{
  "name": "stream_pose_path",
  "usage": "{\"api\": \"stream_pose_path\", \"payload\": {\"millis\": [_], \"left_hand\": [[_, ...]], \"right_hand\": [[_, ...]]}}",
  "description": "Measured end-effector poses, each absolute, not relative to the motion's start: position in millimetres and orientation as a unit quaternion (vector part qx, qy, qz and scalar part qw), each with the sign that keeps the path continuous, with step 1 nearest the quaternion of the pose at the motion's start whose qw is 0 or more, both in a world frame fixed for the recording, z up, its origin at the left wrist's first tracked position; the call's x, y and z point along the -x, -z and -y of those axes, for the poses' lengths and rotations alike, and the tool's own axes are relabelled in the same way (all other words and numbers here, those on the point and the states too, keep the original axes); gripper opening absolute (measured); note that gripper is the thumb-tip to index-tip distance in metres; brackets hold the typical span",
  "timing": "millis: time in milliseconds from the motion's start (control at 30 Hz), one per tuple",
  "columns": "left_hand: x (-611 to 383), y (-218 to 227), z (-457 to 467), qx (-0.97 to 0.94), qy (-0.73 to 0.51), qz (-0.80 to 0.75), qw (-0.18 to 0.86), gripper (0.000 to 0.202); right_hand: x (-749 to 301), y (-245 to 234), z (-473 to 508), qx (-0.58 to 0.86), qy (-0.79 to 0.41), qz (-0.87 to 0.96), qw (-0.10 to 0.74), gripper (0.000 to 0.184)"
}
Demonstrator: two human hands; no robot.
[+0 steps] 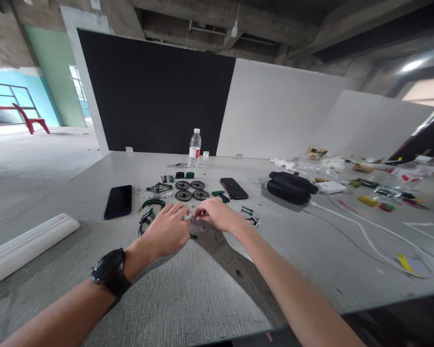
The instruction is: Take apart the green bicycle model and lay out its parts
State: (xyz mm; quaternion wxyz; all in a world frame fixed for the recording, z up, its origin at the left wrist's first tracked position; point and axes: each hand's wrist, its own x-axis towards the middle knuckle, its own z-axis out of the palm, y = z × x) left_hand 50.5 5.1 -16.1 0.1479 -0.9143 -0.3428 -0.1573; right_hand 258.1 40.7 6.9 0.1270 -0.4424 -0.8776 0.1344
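Both my hands meet over a grey table (210, 284). My left hand (168, 229), a black watch on its wrist, has its fingers curled and pinching a small pale part (187, 217). My right hand (217, 214) pinches the same small part from the other side. Just beyond lie several black spoked wheels (191, 190), a dark green bike frame (159, 187), green curved pieces (147, 216) and small green parts (246, 210). What the pinched part is, I cannot make out.
A dark blue phone (118, 201) lies to the left, a second phone (233, 188) right of the wheels. A water bottle (194, 148) stands at the back. A black case (290, 187), white cable (361, 231) and clutter fill the right; a white roll (25, 246) lies left.
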Motion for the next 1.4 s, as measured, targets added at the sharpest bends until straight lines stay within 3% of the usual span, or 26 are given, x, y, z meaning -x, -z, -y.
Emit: {"api": "stream_pose_path", "payload": {"millis": [300,1400], "left_hand": [[-51.2,16.3,-4.4,0.915,0.143,0.345,0.152,0.024],[-46.3,13.7,-8.8,0.880,0.171,0.402,0.186,0.021]], "right_hand": [[-254.5,-2.9,-40.0,0.423,-0.147,0.882,0.146,0.011],[-249.7,-6.5,-40.9,0.422,-0.092,0.889,0.151,0.019]]}}
